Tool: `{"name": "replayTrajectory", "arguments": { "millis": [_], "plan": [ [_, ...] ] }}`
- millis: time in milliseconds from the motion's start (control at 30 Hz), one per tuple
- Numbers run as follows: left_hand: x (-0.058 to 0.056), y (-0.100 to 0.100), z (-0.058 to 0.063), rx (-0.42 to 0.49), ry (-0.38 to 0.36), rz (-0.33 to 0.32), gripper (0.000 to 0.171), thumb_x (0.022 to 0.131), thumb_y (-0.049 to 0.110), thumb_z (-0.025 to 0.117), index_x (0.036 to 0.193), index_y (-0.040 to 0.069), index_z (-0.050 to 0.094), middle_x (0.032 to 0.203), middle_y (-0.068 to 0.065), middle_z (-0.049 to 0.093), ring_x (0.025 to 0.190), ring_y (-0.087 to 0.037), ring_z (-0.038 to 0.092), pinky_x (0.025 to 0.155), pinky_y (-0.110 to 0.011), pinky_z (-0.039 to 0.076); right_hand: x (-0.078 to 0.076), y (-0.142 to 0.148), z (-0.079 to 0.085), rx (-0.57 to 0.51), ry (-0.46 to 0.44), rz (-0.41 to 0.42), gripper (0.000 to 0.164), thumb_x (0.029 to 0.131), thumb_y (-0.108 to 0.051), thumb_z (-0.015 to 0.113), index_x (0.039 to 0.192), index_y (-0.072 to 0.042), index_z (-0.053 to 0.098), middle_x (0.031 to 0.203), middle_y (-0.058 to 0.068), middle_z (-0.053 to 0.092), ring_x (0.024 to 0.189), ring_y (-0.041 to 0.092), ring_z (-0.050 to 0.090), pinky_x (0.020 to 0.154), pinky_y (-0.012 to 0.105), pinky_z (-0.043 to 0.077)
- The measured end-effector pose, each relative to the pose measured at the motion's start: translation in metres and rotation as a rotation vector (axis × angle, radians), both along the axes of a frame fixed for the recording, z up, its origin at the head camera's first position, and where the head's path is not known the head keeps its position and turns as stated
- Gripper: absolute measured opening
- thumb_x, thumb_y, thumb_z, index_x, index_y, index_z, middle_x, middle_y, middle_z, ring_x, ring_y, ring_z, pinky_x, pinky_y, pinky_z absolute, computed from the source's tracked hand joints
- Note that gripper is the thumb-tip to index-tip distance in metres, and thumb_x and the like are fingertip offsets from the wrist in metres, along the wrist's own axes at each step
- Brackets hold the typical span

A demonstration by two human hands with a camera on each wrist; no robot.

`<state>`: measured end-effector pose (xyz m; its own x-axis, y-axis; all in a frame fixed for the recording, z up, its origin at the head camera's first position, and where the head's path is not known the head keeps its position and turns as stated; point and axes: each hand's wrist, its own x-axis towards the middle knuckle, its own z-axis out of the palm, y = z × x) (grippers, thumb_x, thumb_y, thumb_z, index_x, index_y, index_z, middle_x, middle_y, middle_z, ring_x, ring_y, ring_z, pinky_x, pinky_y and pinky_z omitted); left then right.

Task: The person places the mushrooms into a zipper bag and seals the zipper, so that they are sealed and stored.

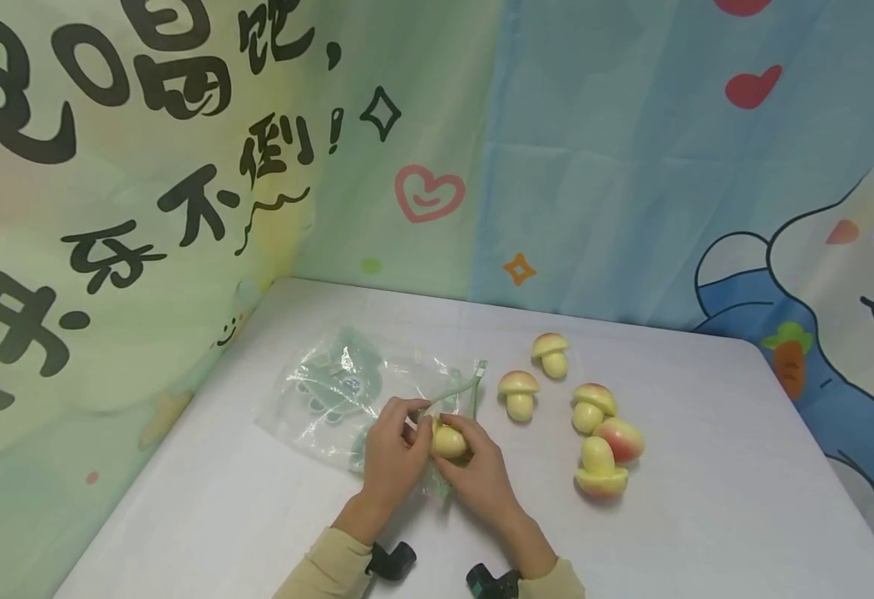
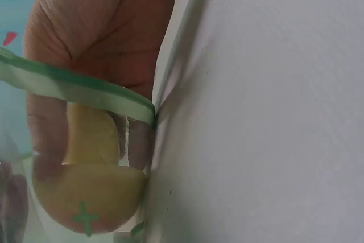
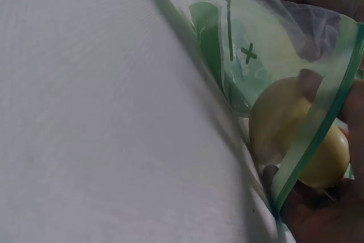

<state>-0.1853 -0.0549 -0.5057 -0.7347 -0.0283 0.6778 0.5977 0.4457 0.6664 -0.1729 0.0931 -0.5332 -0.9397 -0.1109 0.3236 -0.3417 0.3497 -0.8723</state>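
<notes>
In the head view my right hand (image 1: 479,472) grips a pale yellow toy mushroom (image 1: 448,442), its thumb and fingers around it. My left hand (image 1: 397,449) pinches the rim of a clear zip bag (image 1: 399,370) with a green print. The left wrist view shows the mushroom (image 2: 94,140) partly behind the bag's green zip strip (image 2: 74,86), with one end under the plastic. From the right wrist, the strip (image 3: 321,120) crosses the mushroom (image 3: 327,163) at the bag's mouth. The left fingertips are partly hidden.
Right of the hands, several red-and-yellow toy mushrooms (image 1: 519,395) lie on the white table (image 1: 706,499). One shows a rounded red cap (image 1: 619,439) touching its neighbours. A printed cloth backdrop (image 1: 594,166) stands behind the table and along its left side.
</notes>
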Motion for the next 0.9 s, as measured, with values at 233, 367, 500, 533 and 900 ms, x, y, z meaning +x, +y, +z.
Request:
{"name": "replayTrajectory", "arguments": {
  "millis": [233,367,500,533,900],
  "plan": [
    [-0.003,-0.003,-0.003,0.018,-0.029,0.077,0.021,0.082,-0.005,0.066,0.102,0.002,0.065,0.083,-0.004,0.055,0.056,-0.003,0.049,0.047,-0.014,0.042,0.002,0.001,0.012,-0.095,0.019,-0.074,0.038,0.085,-0.002,0.073,0.121,0.003,0.062,0.121,0.018,0.062,0.106,0.037,0.061,0.082,0.037,0.058],
    [-0.005,-0.005,-0.005,0.041,-0.024,0.102,0.022,0.082,-0.005,0.065,0.103,0.002,0.065,0.084,-0.004,0.056,0.057,-0.004,0.051,0.048,-0.014,0.043,0.009,0.005,0.031,-0.136,-0.014,-0.148,0.031,0.088,0.000,0.068,0.118,0.007,0.062,0.120,0.022,0.063,0.109,0.042,0.059,0.085,0.036,0.057],
    [-0.007,-0.007,-0.004,0.074,-0.040,0.115,0.021,0.083,-0.003,0.064,0.103,0.002,0.065,0.085,-0.005,0.056,0.058,-0.005,0.052,0.049,-0.016,0.045,0.008,0.016,0.038,-0.209,-0.032,-0.236,0.029,0.089,0.002,0.066,0.117,0.008,0.063,0.119,0.021,0.063,0.109,0.042,0.057,0.081,0.021,0.055],
    [-0.007,-0.008,-0.003,0.080,-0.044,0.120,0.021,0.083,-0.003,0.064,0.103,0.002,0.065,0.085,-0.005,0.056,0.058,-0.005,0.053,0.049,-0.017,0.046,0.006,0.019,0.037,-0.222,-0.012,-0.266,0.028,0.088,0.003,0.066,0.116,0.008,0.063,0.118,0.021,0.064,0.107,0.041,0.057,0.079,0.018,0.054],
    [-0.011,-0.016,0.000,0.133,-0.090,0.137,0.020,0.085,-0.003,0.063,0.105,0.000,0.064,0.087,-0.007,0.056,0.058,-0.009,0.055,0.048,-0.020,0.048,-0.028,0.061,0.014,-0.017,0.134,-0.581,0.047,0.076,0.001,0.076,0.121,0.000,0.061,0.122,0.017,0.055,0.100,0.030,0.053,0.074,0.022,0.051]
  ]
}}
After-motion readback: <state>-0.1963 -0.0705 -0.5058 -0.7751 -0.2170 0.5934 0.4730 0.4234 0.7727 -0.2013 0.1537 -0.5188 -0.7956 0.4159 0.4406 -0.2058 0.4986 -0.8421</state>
